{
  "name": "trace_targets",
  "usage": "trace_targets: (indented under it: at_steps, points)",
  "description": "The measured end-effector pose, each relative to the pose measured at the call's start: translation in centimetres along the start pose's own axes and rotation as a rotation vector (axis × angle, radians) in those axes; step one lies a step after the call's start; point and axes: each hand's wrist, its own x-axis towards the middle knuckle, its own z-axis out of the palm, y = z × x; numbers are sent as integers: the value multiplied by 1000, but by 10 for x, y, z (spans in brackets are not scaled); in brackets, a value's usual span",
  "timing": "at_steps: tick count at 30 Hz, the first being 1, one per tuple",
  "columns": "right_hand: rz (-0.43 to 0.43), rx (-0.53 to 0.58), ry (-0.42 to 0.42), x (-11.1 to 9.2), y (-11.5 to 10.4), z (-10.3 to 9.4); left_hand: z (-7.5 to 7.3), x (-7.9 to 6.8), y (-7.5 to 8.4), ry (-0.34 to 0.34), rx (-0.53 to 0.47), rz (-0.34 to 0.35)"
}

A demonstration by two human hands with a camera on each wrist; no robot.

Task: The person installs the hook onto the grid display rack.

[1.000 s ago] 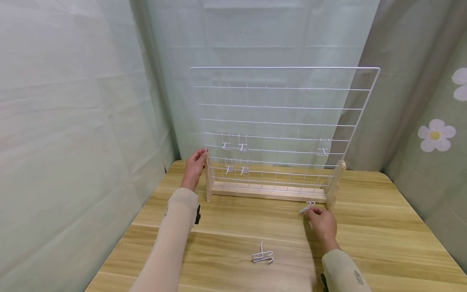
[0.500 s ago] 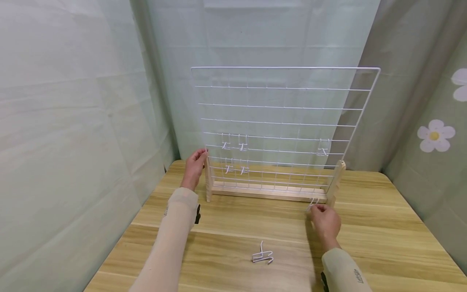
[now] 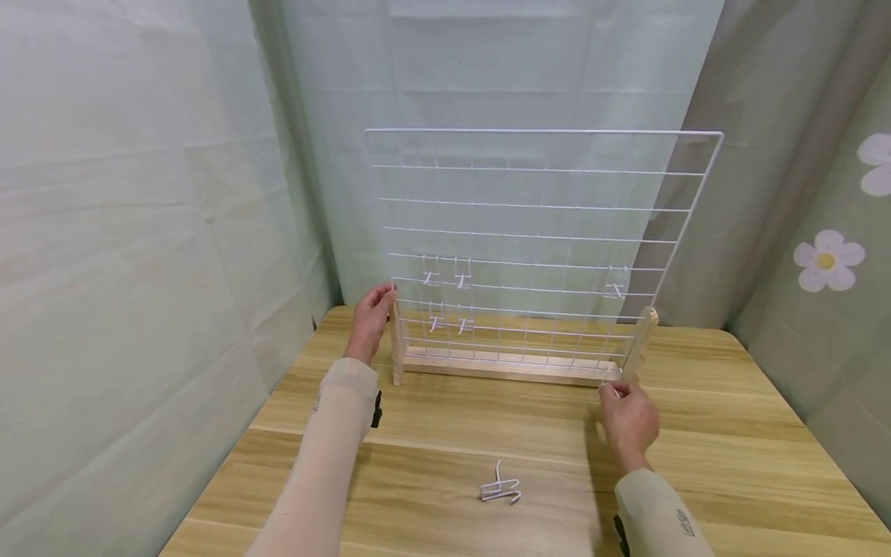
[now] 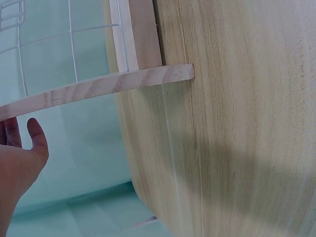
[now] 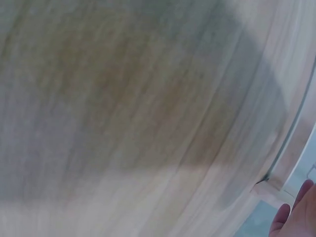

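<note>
A white wire grid stands upright in a wooden base. White double-pronged hooks hang on it: several at the left, such as one hook, and another hook at the right. My left hand holds the grid's left edge just above the wooden side post; in the left wrist view the fingertips pass behind that post and the thumb is apart from it. My right hand pinches a white hook, mostly hidden by the fingers, in front of the base's right end.
One loose white hook lies on the wooden table near the front. A pale cloth hangs along the left, and a flowered cloth along the right. The right wooden post stands close behind my right hand.
My right hand has moved slightly right and closer to the rack with its hook, which now shows less past the fingers. The left hand stays on the grid's edge.
</note>
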Motion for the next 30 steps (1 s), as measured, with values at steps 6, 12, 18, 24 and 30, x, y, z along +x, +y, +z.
trace_targets:
  at_steps: [6, 12, 18, 24, 30]
  points:
    - [1, -6, 77, 4, -7, -3, 0, 1, -2, 0, -10, 7]
    - [7, -12, 103, 11, -16, -11, 0, 1, -1, -3, -21, 25]
    - [-5, 3, 122, 20, -25, -20, 0, 0, -1, -3, -16, 28]
    - [-12, 14, 132, 28, -36, -29, 0, 1, -2, -5, -9, 19]
    - [-38, 35, 160, 38, -49, -38, 0, -6, 11, -29, -27, -10]
